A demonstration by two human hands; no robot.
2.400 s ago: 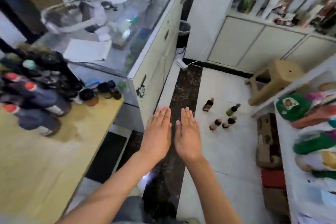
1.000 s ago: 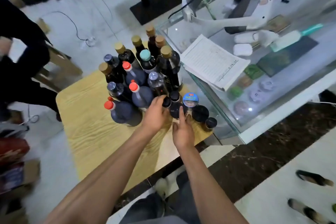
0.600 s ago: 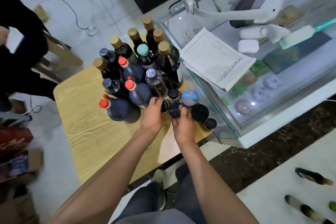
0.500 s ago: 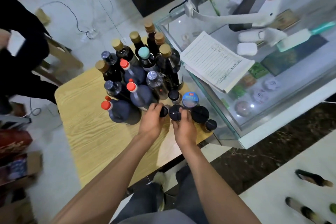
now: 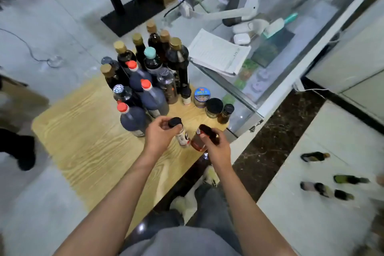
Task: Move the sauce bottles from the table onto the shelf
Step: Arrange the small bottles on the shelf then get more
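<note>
The left hand (image 5: 159, 134) grips a small black-capped bottle (image 5: 180, 134) with a pale label, fingers closed round its cap and neck. The right hand (image 5: 217, 145) is closed on a reddish-brown jar (image 5: 199, 141) with a dark lid — tilted, its base pointing down toward the wooden worktop (image 5: 83, 137). Both containers are held above the worktop's near right corner, just beside each other. Behind them stands the cluster of dark sauce bottles (image 5: 145, 81), upright and crowded together, with a few small jars (image 5: 213, 107) to its right near the glass counter (image 5: 270, 64). Four more bottles (image 5: 326, 185) lie on the pale floor at far right.
</note>
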